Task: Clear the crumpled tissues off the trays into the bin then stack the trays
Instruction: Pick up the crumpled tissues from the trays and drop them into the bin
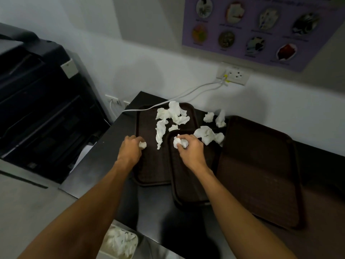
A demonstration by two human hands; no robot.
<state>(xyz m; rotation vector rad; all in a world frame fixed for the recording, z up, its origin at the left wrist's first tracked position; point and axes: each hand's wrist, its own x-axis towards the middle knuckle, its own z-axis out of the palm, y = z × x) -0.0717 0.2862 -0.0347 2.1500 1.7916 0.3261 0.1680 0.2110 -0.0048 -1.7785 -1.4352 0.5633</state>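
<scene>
Left grip is pinching a small tissue wad over the left tray. Right grip is curling round a bigger wad on the middle tray, which is overlapping the left tray's edge. Loose tissues are lying across both trays' far ends and the counter. Third tray is lying to the right. Bin is sitting below, holding tissues.
</scene>
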